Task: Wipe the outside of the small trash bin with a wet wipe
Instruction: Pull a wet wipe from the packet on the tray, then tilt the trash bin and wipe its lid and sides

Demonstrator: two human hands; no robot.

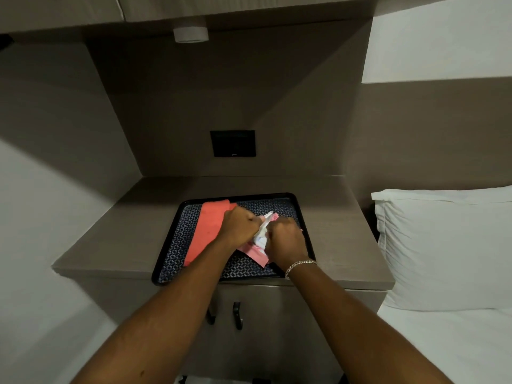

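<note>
Head view, bedside cabinet with a black tray on top. Both hands work over the tray centre.

Left hand: fingers curled shut around the upper part of a pink-and-white wet wipe packet. Right hand: fingers likewise clenched on the packet from the other side; knuckles of the two hands nearly touch. A chain bracelet sits on the right wrist.

Packet: crumpled between the fists, lower pink end resting on or just above the tray's patterned liner. Long axis runs roughly from near-right (pink corner toward the person) to far, with the white upper end pointing away and slightly up. Which end carries the opening cannot be told.

A folded coral cloth lies on the left half of the tray, partly under the left wrist; not in use.

Step in hand, as judged: opening the packet or drawing out a wipe. No loose wipe is clearly visible.

Small trash bin: not identifiable. Something pale shows at the bottom edge, below the cabinet doors, but too little to name.

Next move likely calls for one hand to pin the packet while the other pinches a single sheet free, then a reach downward to the bin.
</note>
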